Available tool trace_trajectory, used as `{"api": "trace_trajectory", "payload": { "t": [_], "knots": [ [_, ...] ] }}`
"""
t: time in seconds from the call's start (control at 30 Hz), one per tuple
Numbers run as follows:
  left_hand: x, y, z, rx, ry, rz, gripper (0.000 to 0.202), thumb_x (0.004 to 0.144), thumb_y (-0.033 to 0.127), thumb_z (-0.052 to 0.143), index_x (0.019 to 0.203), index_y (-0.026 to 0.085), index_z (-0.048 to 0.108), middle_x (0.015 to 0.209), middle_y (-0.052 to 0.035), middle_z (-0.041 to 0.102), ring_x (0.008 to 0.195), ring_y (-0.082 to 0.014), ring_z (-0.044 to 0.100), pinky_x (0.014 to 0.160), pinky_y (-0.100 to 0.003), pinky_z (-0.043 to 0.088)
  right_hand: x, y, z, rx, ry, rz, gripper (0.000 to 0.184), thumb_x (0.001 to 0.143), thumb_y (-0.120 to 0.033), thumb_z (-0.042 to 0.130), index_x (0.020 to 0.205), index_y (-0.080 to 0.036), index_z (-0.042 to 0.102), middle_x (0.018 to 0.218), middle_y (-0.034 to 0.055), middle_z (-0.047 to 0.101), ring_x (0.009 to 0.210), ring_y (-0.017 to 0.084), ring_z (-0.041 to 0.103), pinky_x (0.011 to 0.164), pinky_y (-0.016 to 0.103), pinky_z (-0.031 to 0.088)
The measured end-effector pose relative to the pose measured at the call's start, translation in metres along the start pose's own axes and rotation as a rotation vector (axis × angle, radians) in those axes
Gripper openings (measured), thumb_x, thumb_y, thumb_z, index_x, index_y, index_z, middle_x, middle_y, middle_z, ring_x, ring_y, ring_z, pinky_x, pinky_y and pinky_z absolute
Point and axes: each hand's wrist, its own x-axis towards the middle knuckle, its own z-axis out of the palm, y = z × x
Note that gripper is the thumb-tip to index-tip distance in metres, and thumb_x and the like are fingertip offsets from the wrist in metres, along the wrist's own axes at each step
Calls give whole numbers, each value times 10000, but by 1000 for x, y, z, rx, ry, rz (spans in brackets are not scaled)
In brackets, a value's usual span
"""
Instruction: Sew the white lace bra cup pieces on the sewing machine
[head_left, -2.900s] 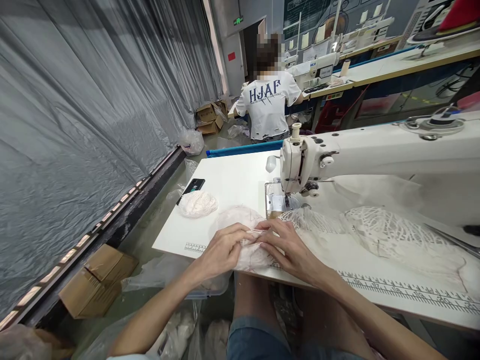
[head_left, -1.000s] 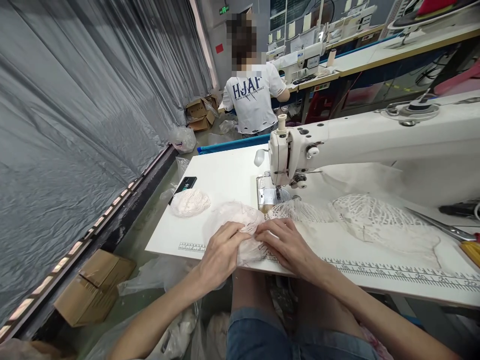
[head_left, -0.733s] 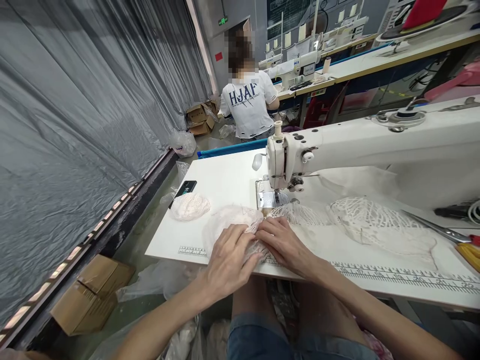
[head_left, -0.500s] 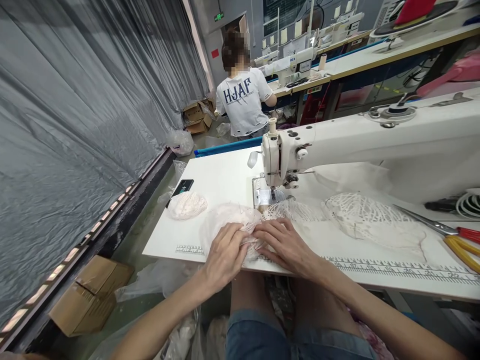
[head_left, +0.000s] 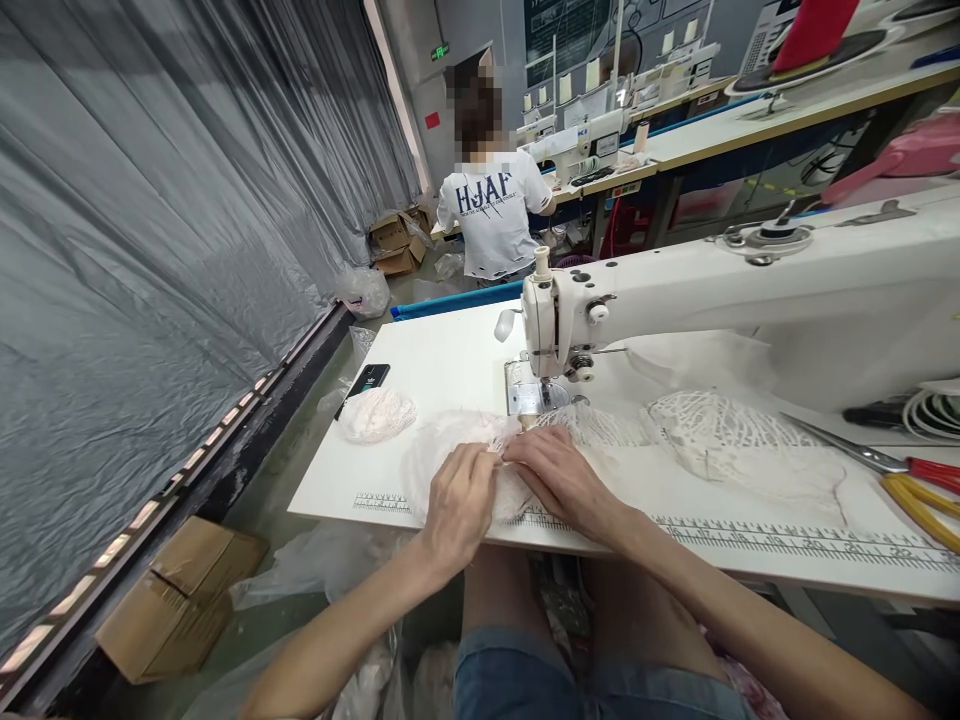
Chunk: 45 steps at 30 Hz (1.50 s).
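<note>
The pale pink lace piece [head_left: 439,452], thin, sheer and rumpled, lies bunched low at the lower centre of the frame, its right edge meeting the white openwork lace [head_left: 600,428], which spreads rightward in loose folds.

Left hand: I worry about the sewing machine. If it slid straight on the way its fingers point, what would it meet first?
Beyond the lace under its fingers, the left hand would likely reach the metal needle plate below the sewing machine head; depth is unclear.

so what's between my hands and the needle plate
Just the pale lace fabric, held by the left hand and right hand, reaching to the needle plate; nothing else there, in the head view.
</note>
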Motion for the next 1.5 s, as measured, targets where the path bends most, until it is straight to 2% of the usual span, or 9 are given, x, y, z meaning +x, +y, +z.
{"api": "trace_trajectory", "payload": {
  "t": [0.17,0.33,0.5,0.73,0.87,1.03,1.27,1.4,1.5],
  "knots": [
    [4,-16,-8,-161,-80,-110,218,879,46,329,842,162,510,793,-37,521,756,-161,499,658,-271,412,-17,-10,-2,-127,-86,4,150,891,-279,523,980,-160,499,1010,123,576,915,250,510,760,381,359],
    [2,-34,-17,-201,-142,-177,289,833,14,359,830,162,607,769,-24,483,705,-141,484,600,-239,367,-21,-11,12,-179,-183,13,162,878,-89,414,992,-153,510,1017,112,597,916,234,526,766,373,353],
    [-1,-46,-24,-231,-170,-185,303,829,15,376,894,167,629,772,-21,499,683,-135,493,588,-230,368,-6,-8,16,0,-177,-45,172,924,-101,389,993,-184,523,963,66,632,886,184,547,778,341,352],
    [1,-44,-56,60,-33,-26,306,830,13,359,896,158,620,888,-79,552,841,-199,499,708,-307,398,21,-20,30,15,-277,-80,206,945,-128,343,973,-187,539,891,61,608,804,194,525,708,344,321],
    [-9,-48,-52,-100,-228,-14,303,842,12,347,895,166,602,835,-50,557,787,-167,513,666,-270,407,28,-21,32,137,-328,-32,182,948,-149,343,931,-182,520,818,45,587,744,178,510,682,324,340],
    [-18,-57,-44,-285,-242,-59,309,861,23,340,895,176,607,820,-40,539,812,-158,524,686,-251,423,26,-14,27,272,-381,31,191,957,-164,338,927,-182,526,828,49,596,766,170,538,708,312,383],
    [-12,-47,-53,-329,-183,-83,276,906,87,338,1010,180,575,869,-45,554,846,-165,522,728,-272,432,33,-17,27,241,-228,23,211,956,-186,361,877,-183,557,780,54,549,713,171,509,625,295,383],
    [-15,-42,-48,-266,-189,-133,244,856,297,559,1063,174,522,952,-54,560,893,-198,519,767,-313,440,40,-23,31,249,-125,50,173,949,-179,390,895,-192,555,825,64,559,763,180,518,648,307,404],
    [-15,-44,-42,-241,-86,-171,107,881,203,491,982,174,514,894,-42,564,842,-179,535,725,-288,440,41,-29,33,192,-43,72,109,936,-171,426,952,-194,531,857,72,569,796,195,523,678,330,409]
  ]
}}
